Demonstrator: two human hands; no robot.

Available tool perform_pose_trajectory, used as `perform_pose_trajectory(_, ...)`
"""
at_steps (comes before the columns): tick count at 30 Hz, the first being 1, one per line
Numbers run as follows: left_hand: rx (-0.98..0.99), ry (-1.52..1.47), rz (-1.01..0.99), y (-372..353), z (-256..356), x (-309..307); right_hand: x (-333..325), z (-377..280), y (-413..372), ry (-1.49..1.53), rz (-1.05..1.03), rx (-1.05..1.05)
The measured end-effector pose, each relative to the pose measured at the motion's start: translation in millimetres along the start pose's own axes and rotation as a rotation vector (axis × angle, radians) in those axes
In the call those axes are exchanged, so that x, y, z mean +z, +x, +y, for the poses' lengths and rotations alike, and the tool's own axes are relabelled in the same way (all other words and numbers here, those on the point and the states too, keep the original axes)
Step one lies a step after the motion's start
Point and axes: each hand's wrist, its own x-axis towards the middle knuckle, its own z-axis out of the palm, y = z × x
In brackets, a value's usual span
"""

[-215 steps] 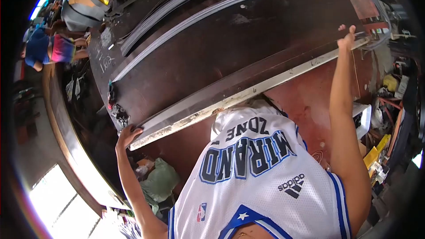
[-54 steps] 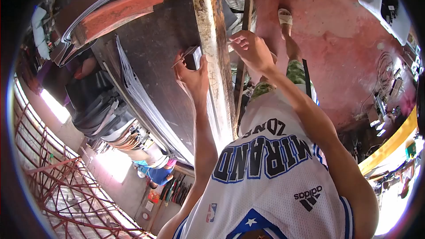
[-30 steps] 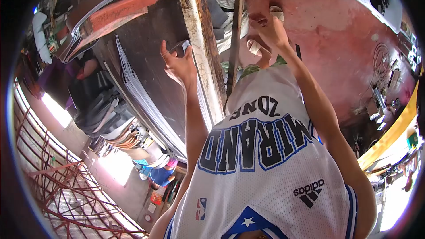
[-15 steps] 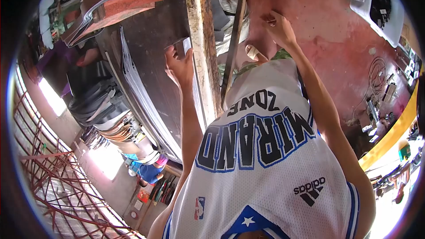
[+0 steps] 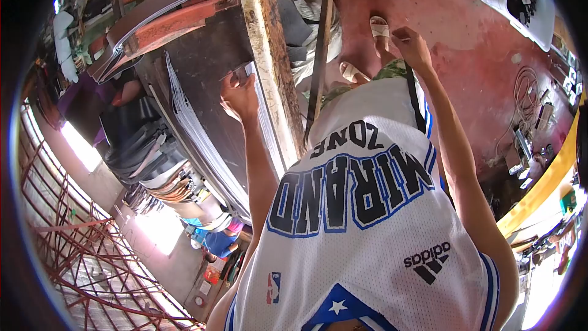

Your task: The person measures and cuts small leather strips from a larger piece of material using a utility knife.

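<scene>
My left hand (image 5: 239,97) is over the dark tabletop (image 5: 211,49), with its fingers bent in beside the end of a long white strip (image 5: 267,119). Whether the fingers pinch that strip or something thinner is not clear. The strip lies along a worn wooden beam (image 5: 269,37) at the table's edge. A stack of thin white strips (image 5: 196,132) runs along the other side of the tabletop. My right hand (image 5: 414,51) hangs in the air above the red floor, its fingers loosely curled and apart, with nothing visible in them.
A curved brown edging band (image 5: 184,3) spans the table's far end. Grey sheets and pale cloth (image 5: 306,24) lie below the beam. A white bin (image 5: 520,9) with dark pieces stands at upper right. Coiled cable (image 5: 523,101) lies on the floor. A person in blue (image 5: 217,242) is in the background.
My left hand has shifted slightly left and its fingers have drawn closer together. The right hand has moved right and a little down; both sandalled feet now show.
</scene>
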Motion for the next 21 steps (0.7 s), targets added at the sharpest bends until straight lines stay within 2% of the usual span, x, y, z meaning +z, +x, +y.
perform_pose_trajectory(1, 0.046, -0.034, 0.016, 3.0, -10.3, 4.7, -1.1, 16.3, 2.4, -0.020, 0.015, -0.035)
perform_pose_trajectory(2, 0.089, -0.067, 0.031, 2.9, -8.8, 5.0, -5.9, 22.3, 1.2, 0.011, 0.010, 0.020)
perform_pose_trajectory(6, 0.011, -0.049, 0.040, -9.9, 16.8, 3.0, -9.9, 59.3, 4.6, -0.099, -0.009, 0.091)
perform_pose_trajectory(8, 0.199, 0.136, 0.135, -5.3, 6.5, 6.7, 7.0, 78.6, 4.4, -0.121, -0.049, 0.094)
perform_pose_trajectory(9, 0.204, 0.137, 0.134, -3.7, 7.3, 6.4, 9.2, 82.5, 2.9, -0.117, -0.046, 0.096)
perform_pose_trajectory(14, 0.045, 0.125, 0.042, 3.8, 19.3, 2.9, 19.9, 90.4, -14.6, -0.096, 0.011, 0.121)
perform_pose_trajectory(21, 0.072, 0.127, 0.059, 5.9, 29.7, 3.8, 13.2, 92.9, -11.2, -0.144, -0.058, 0.100)
